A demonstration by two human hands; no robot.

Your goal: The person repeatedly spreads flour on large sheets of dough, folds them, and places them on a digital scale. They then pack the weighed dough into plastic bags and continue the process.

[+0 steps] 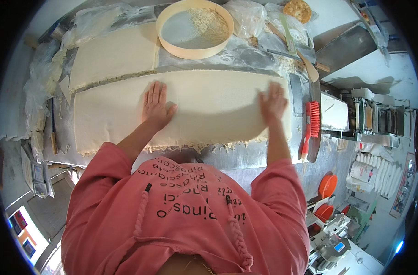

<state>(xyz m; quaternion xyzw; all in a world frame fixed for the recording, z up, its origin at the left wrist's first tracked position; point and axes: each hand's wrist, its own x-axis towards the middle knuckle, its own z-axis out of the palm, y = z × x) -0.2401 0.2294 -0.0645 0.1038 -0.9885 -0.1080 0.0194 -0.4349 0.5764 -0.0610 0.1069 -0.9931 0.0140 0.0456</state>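
Note:
A wide, pale sheet of dough [209, 101] lies across the metal worktable in front of me, its near edge ragged. My left hand [157, 106] rests palm down on the sheet, left of its middle, fingers stretched out. Toward the right end, my right hand [274, 104] is also flat on or just over the dough; it is slightly blurred. Neither hand holds anything. Behind the long sheet, at the back left, lies another pale dough sheet [115, 55]. A round wooden-rimmed sieve [195, 53] with dough shreds in it stands at the back middle.
A red-bristled brush [312, 120] lies at the table's right edge. Behind it are a wooden spatula [309, 68] and a green-handled tool [287, 34]. Plastic bags [41, 87] line the left side. A roller machine [374, 114] stands to the right, a scale [332, 245] at lower right.

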